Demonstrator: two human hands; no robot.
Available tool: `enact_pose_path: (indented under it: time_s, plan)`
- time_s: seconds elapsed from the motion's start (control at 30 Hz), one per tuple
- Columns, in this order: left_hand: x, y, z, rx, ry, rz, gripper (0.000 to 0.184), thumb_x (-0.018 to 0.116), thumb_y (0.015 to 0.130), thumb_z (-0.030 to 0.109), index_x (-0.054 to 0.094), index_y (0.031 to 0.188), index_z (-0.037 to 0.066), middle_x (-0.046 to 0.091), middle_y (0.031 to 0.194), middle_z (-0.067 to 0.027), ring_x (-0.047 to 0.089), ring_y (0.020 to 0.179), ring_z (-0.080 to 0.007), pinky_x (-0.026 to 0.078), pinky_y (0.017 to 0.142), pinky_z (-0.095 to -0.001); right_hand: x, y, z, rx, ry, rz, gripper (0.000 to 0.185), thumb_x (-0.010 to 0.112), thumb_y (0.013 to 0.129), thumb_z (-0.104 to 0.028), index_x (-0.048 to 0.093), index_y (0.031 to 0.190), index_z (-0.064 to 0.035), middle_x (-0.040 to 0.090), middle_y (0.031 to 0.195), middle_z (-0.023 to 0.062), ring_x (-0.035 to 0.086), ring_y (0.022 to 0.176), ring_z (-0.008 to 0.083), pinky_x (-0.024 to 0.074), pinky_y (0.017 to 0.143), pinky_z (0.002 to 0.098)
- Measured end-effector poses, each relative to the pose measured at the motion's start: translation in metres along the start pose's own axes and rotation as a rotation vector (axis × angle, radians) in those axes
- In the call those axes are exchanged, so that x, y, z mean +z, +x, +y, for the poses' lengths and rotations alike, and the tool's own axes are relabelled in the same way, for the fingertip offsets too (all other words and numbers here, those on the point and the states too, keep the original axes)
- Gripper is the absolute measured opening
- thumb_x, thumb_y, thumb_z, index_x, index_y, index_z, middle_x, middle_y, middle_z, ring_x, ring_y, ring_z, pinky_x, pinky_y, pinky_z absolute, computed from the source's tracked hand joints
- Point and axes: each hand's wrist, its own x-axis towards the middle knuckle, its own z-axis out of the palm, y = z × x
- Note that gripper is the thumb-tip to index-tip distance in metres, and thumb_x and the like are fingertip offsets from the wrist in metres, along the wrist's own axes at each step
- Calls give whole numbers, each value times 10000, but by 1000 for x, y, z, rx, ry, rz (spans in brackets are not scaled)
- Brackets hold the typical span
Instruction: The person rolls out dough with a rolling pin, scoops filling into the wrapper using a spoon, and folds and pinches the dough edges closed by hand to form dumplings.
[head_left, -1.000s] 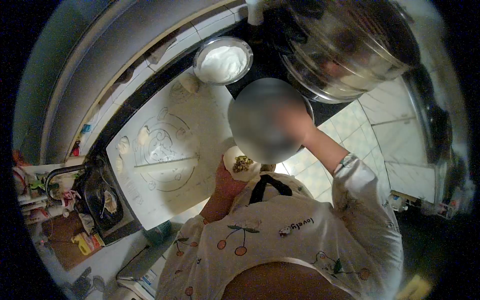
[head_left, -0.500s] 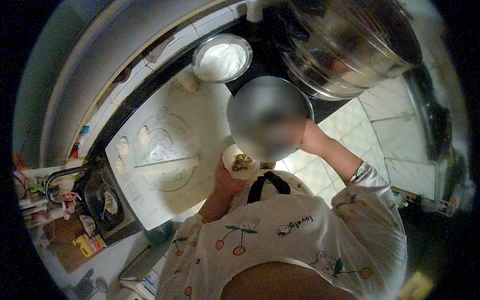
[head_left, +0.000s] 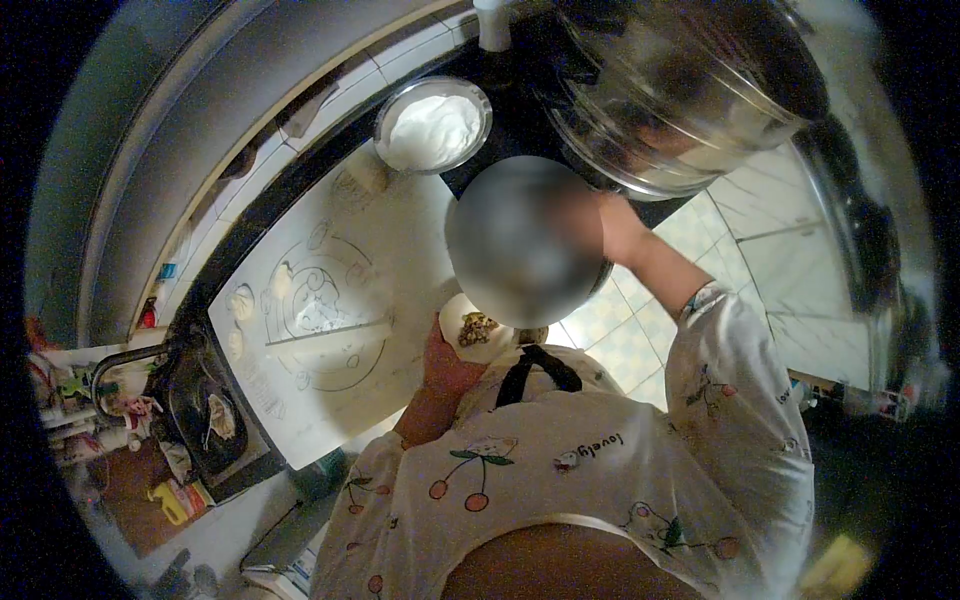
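Observation:
My left hand cups a round, pale dough wrapper from below. A small heap of chopped brown-green filling lies in its middle. My right hand reaches in from the right over a round grey shape, perhaps a bowl. A blurred patch covers that shape and my right fingers, so whatever they hold is hidden. To the left, a thin rolling pin rests on a white printed mat. Several pale dough pieces sit near the mat's far left edge.
A metal bowl of white flour stands at the back. Beside it rises a large shiny steamer pot. On the left are a dark sink with a tap and a yellow bottle.
My right hand has moved up and slightly away from my body over the grey round shape. My left hand still holds the filled wrapper in nearly the same place.

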Motion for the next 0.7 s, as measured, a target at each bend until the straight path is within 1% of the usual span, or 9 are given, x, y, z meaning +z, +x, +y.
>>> enact_pose_path:
  time_s: [0.1,0.2,0.27,0.4,0.5,0.57,0.6,0.67,0.7]
  plan:
    - [11,-3,-23,-122,-234,69,622,745,717,309,434,1195,60,589,1111,-119,574,1045,-244,450,901,-368,-15,-20,7,141,-86,-10,244,480,819,-140,625,1011,-99,628,883,123,616,791,303,517,652,410]
    - [11,-3,-26,-53,-71,105,653,771,685,295,431,1184,49,594,1084,-127,579,1035,-246,461,882,-357,-17,-55,-8,301,58,-42,190,521,826,-163,629,956,-77,623,846,130,604,708,315,496,608,396]
    - [15,-1,-40,-42,-40,32,661,784,668,278,430,1175,44,593,1083,-127,581,1029,-245,465,872,-352,-12,-59,-22,214,49,27,191,547,815,-127,620,985,-78,625,835,133,604,702,321,497,612,397]
    - [28,2,-78,-177,-441,-27,634,788,663,222,433,1157,44,577,1122,-120,581,1027,-246,466,871,-355,7,-54,-22,487,61,213,154,558,840,-152,650,955,-108,629,811,161,611,682,330,500,601,418]
    - [21,-2,-42,-97,-367,97,380,709,710,192,515,1015,74,603,964,-74,592,876,-206,477,779,-327,25,-71,-43,476,281,84,170,540,870,-176,649,979,-104,632,807,165,617,684,334,502,588,415]
    - [16,3,-11,-171,-693,159,264,667,738,192,556,955,89,619,878,-49,600,800,-189,485,741,-318,27,-60,-58,452,352,161,195,510,899,-209,649,990,-107,636,808,164,619,678,334,501,587,414]
    - [14,7,4,-302,-1112,170,266,664,744,197,558,963,90,620,877,-46,603,800,-193,488,751,-325,29,-54,-60,454,368,246,200,503,903,-215,650,988,-109,636,802,160,618,679,333,501,585,414]
    - [15,6,-8,-336,-1289,80,320,533,814,276,512,1066,79,586,992,-74,562,920,-231,450,841,-381,45,-49,-53,378,339,255,208,486,909,-217,650,997,-124,641,828,148,621,686,326,505,585,410]
    - [17,5,-42,-238,-1044,-13,402,405,878,349,464,1159,68,551,1109,-105,519,1041,-265,409,920,-430,51,-47,-50,339,325,260,213,477,912,-218,651,1001,-131,643,841,142,622,689,322,507,586,408]
